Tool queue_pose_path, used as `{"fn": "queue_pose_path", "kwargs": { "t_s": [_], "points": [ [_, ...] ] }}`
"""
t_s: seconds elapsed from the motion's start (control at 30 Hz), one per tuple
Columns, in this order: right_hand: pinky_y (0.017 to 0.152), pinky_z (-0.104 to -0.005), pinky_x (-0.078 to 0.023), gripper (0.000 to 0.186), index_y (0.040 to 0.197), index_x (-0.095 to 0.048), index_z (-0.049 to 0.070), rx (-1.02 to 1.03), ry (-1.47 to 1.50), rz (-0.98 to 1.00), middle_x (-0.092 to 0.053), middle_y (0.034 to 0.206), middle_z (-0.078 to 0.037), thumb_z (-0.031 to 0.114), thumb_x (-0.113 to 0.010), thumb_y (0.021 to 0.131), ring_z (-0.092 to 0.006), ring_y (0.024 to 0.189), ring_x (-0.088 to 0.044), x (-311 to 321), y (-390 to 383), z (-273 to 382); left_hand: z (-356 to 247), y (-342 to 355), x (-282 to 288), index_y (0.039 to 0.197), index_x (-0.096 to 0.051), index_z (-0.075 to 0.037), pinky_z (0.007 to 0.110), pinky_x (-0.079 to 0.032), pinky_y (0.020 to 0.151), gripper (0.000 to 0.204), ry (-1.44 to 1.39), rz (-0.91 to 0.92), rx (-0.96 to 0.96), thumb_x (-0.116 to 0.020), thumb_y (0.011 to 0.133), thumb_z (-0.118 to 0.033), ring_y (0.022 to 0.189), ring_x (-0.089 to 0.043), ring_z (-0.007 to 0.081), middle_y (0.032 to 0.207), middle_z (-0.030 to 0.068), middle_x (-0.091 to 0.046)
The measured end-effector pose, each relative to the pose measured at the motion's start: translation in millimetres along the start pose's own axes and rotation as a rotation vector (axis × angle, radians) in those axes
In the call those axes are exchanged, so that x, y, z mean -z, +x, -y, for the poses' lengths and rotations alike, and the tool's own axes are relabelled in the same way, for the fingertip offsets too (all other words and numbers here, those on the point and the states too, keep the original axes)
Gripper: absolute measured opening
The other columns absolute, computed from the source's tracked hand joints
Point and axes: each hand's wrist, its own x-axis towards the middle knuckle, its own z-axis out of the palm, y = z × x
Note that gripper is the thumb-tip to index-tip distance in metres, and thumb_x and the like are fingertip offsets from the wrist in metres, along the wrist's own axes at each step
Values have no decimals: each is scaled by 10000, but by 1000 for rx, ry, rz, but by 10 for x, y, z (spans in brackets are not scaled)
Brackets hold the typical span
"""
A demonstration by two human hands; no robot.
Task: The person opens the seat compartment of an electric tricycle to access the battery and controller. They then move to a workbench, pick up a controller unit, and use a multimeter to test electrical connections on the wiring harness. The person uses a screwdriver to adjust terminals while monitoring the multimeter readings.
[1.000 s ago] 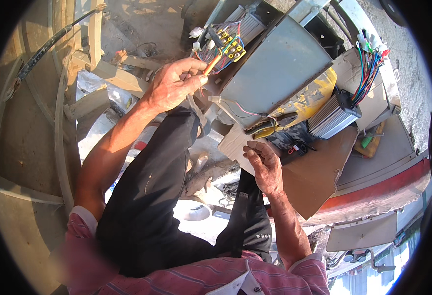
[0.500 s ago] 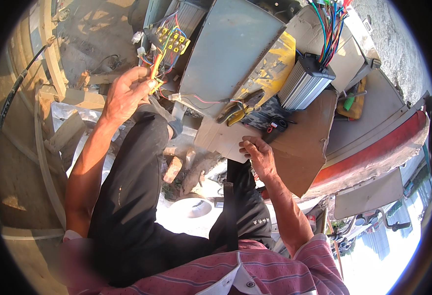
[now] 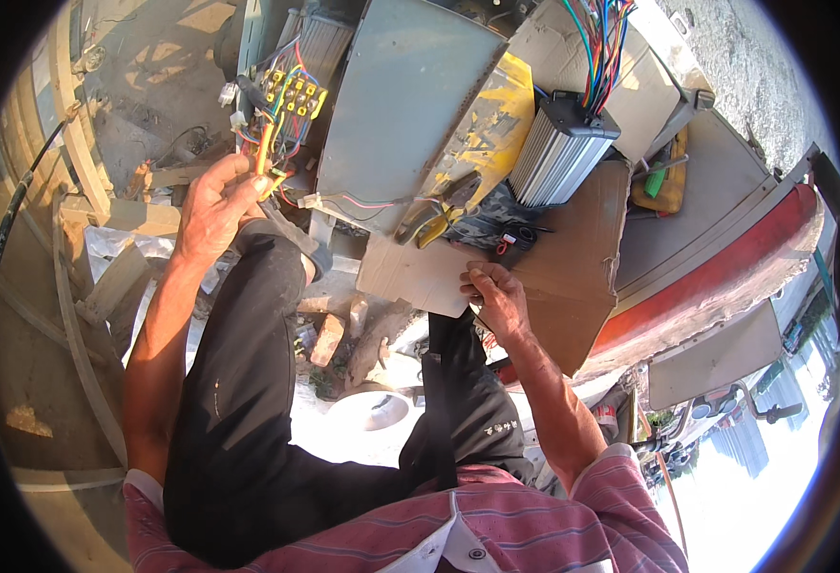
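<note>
My left hand (image 3: 212, 212) is closed around an orange-yellow wire (image 3: 265, 148), with a yellow-green wire end by the fingertips. Just beyond it, a terminal block with yellow dividers (image 3: 293, 94) sits among coloured wires. Over the edge of a cardboard sheet (image 3: 405, 277), my right hand (image 3: 496, 301) is closed, thumb against fingers; whatever it may hold is hidden. Yellow-handled pliers (image 3: 433, 227) lie ahead of that hand. Near them are a small black item with a red loop (image 3: 513, 239) and a thin wire (image 3: 367, 202) with a white connector.
A finned silver controller box (image 3: 561, 153) with a bundle of coloured wires (image 3: 609, 57) stands on the cardboard. A grey metal panel (image 3: 410, 95) and a yellow-painted metal piece (image 3: 482, 119) lie ahead. Wooden beams (image 3: 81, 134) are on the left, a red curved panel (image 3: 706, 267) on the right.
The whole scene has shifted slightly left in the picture. My left hand still grips the orange-yellow wire beside the terminal block; my right hand stays closed over the cardboard.
</note>
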Motion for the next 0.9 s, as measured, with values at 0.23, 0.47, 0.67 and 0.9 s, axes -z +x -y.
{"fn": "queue_pose_path", "kwargs": {
  "t_s": [0.23,0.47,0.67,0.9],
  "points": [
    [872,-303,-542,336,1248,-665,-17,49,-4,-3,-746,1075,-85,247,-624,1044,-147,937,-696,-31,-69,208,31,-25,-17,1254,-661,18,286,-481,939,289,83,-43,17,-641,1022,-154,1019,-641,124,1054,46,-698],
    [928,-311,-541,299,1280,-645,-28,313,149,63,-733,1122,-86,167,-624,1054,-138,1008,-681,293,-598,982,23,-32,-91,1265,-665,0,228,-453,756,305,119,-69,-59,-668,1011,-168,803,-567,75,1020,30,-711],
    [872,-309,-535,467,1402,-588,-6,672,-69,-486,-673,1271,-79,222,-685,1005,-144,1015,-664,1150,-250,1719,65,-56,-117,1196,-703,-9,228,-451,662,269,127,-61,-74,-700,996,-187,723,-537,63,910,-14,-658],
    [951,-385,-532,554,1367,-619,-32,629,-803,-671,-711,1256,-207,373,-665,992,-286,1164,-690,1764,279,2025,148,-70,-122,1176,-715,1,267,-480,629,249,373,-76,-167,-700,995,-170,704,-571,74,828,11,-670]
  ]
}}
